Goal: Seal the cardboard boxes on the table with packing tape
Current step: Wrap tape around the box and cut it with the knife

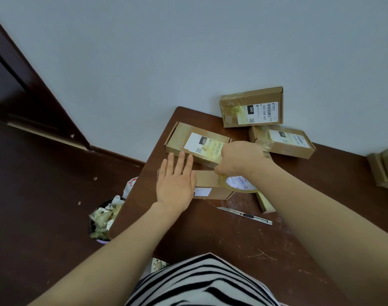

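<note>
So here's my setup mid-tape. My left hand (176,184) is flat, fingers straight and slightly spread, palm pressing down on the left part of the box (208,184). I reckon that's what stops it sliding when the tape gets pulled. My right hand (239,159) is curled round the tape roll (240,184), thumb and fingers gripping its rim, and the roll sits against the box's right end, right where my flat palm stops. Can't tell from here if a strip is already stuck down, since the tape's clear.

The box lies long-ways across me, one short end under my left palm and the other at the roll. It has a white label on the side facing me. So I'd guess the tape is meant to run along that long axis toward my left hand.

The utility knife (246,215) is just nearer me than the roll hand, an easy grab for cutting. Beyond my right knuckles are three labelled boxes, including one (251,107) leaning on the wall.
</note>
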The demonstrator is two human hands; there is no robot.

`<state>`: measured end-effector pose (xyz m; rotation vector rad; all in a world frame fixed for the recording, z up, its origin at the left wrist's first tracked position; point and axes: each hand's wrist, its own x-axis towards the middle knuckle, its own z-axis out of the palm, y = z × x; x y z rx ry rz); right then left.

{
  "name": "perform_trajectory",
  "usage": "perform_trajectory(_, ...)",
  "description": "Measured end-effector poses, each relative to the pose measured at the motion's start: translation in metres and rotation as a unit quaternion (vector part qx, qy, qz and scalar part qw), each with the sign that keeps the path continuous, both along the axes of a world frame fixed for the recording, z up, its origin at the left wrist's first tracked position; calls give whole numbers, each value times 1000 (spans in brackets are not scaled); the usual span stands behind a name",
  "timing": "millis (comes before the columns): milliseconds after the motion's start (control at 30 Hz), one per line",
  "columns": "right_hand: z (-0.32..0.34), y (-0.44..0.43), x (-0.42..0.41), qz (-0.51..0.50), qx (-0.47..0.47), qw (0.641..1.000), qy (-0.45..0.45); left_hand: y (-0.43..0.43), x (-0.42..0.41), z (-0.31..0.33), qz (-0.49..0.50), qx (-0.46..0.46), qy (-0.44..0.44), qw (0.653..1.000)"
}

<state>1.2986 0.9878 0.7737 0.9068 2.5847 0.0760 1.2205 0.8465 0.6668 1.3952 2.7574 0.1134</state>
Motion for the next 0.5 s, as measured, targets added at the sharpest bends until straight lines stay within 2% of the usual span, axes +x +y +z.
perform_trajectory(267, -4, 1, -1, 9, 5, 1000, 21, 10, 10, 3, -13, -50, -14, 999)
perform_trajectory(400, -4, -1, 0, 11, 9, 1000, 20, 13, 17, 2, -63, -16, 34, 997)
perform_trajectory(500, -4, -1, 0, 17, 2, 1000, 24, 15, 16, 0, -88, 23, -2, 996)
